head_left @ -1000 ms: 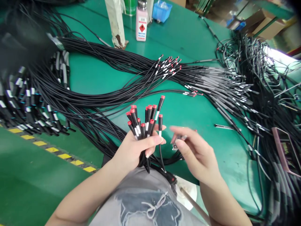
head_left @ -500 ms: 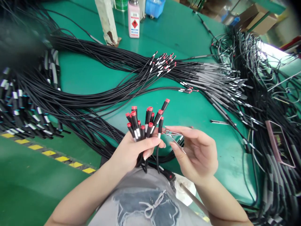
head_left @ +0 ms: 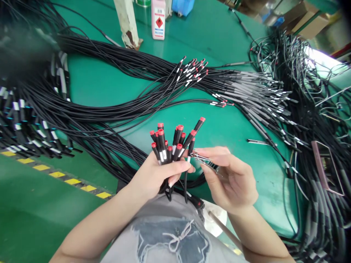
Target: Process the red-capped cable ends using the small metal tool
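My left hand (head_left: 155, 179) is closed round a bunch of black cables (head_left: 161, 144), their red-capped ends pointing up and fanned out. White labels show below several caps. One cable (head_left: 189, 157) stands at the right side of the bunch, by my left thumb and fingertips. Between thumb and fingers, my right hand (head_left: 233, 179) grips a small silver metal clipper (head_left: 203, 158), which looks like a nail clipper. Its jaws are at that right-hand cable, just below the red cap; whether they touch it I cannot tell.
Black cable bundles (head_left: 109, 113) cross the green table (head_left: 233, 131), several with red-capped ends (head_left: 193, 69). At right lie more cables, a slim metal tool (head_left: 261, 142) and a phone (head_left: 327, 168). A pink bottle (head_left: 158, 20) and a white post (head_left: 127, 25) stand at the back.
The clipper's handles have come closer together, and its jaws have moved up to the right-hand cable. In the picture, the held bunch has shifted slightly right.
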A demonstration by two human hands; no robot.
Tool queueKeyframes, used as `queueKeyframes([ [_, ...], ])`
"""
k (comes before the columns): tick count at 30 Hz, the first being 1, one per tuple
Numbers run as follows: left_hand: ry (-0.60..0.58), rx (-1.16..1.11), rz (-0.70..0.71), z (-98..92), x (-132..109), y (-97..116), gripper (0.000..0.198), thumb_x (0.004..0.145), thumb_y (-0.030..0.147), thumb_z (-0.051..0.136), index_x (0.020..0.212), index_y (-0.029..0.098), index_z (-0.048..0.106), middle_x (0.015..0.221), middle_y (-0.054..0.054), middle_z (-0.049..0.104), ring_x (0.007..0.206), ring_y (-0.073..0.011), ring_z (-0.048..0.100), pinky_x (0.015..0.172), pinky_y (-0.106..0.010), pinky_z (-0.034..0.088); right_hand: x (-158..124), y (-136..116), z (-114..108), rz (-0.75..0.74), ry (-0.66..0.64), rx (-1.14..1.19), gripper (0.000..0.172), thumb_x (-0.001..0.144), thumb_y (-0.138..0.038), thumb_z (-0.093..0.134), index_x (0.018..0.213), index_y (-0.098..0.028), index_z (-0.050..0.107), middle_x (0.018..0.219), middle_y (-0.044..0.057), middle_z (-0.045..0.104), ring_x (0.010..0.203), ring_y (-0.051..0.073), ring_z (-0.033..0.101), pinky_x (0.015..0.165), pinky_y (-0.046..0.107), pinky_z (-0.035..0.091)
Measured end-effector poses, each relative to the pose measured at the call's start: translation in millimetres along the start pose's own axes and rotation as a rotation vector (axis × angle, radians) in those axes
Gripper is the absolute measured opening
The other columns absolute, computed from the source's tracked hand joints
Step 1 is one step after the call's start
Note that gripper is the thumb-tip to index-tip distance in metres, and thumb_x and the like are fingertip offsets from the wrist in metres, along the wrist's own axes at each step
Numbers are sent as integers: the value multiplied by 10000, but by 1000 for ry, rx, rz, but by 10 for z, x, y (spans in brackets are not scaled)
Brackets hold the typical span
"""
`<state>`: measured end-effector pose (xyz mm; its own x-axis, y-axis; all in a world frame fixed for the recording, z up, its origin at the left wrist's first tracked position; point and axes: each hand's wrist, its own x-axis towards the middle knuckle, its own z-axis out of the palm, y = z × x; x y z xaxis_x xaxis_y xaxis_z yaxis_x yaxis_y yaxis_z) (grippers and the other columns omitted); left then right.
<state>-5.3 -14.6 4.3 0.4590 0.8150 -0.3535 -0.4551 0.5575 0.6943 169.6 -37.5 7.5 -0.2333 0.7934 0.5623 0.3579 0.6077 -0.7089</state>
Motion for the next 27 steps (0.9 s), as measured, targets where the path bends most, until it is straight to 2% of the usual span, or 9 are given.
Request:
queueKeyframes([
  [3, -1, 38, 13, -2, 7, -1, 130, 751, 226, 757, 726, 158, 649, 600, 2, 635, 422, -53, 438, 398, -199, 289, -3, 7, 21, 19, 32, 24, 445, 839, 30, 582, 1201, -220, 516, 1097, 105, 691, 991, 239, 683, 789, 454, 593],
  [6, -20, 64, 29, 1, 16, 8, 147, 765, 239, 748, 711, 162, 635, 510, 36, 544, 412, -60, 416, 402, -209, 285, -18, 13, 57, 23, 61, 102, 509, 838, 26, 590, 1269, -220, 480, 1140, 110, 677, 1062, 239, 665, 796, 431, 625],
  [11, -27, 51, 33, 3, 20, 9, 195, 726, 248, 790, 686, 160, 620, 645, 0, 635, 443, -49, 407, 425, -218, 298, -27, -3, 68, 34, 105, 187, 553, 806, 66, 593, 1276, -207, 493, 1156, 106, 676, 1045, 235, 683, 772, 391, 645],
  [15, -9, 35, 22, 5, 17, 2, 228, 699, 254, 811, 649, 155, 612, 617, -1, 629, 440, -47, 398, 422, -220, 269, -33, -2, 56, 37, 84, 188, 561, 807, 71, 593, 1286, -201, 489, 1145, 109, 680, 1054, 232, 681, 836, 414, 630],
  [21, 13, -10, 1, 22, 29, 14, 218, 639, 196, 840, 737, 166, 649, 562, 39, 579, 419, -46, 383, 407, -210, 251, -52, 2, 46, 26, 68, 87, 512, 836, -2, 621, 1283, -206, 476, 1123, 124, 694, 1032, 234, 687, 810, 417, 638],
  [27, 33, -20, -17, 18, 33, 7, 251, 614, 176, 850, 772, 170, 655, 560, 48, 570, 409, -41, 374, 409, -207, 267, -50, -2, 23, -2, 36, 59, 559, 808, 28, 624, 1292, -214, 485, 1159, 120, 678, 1053, 233, 681, 785, 390, 641],
])
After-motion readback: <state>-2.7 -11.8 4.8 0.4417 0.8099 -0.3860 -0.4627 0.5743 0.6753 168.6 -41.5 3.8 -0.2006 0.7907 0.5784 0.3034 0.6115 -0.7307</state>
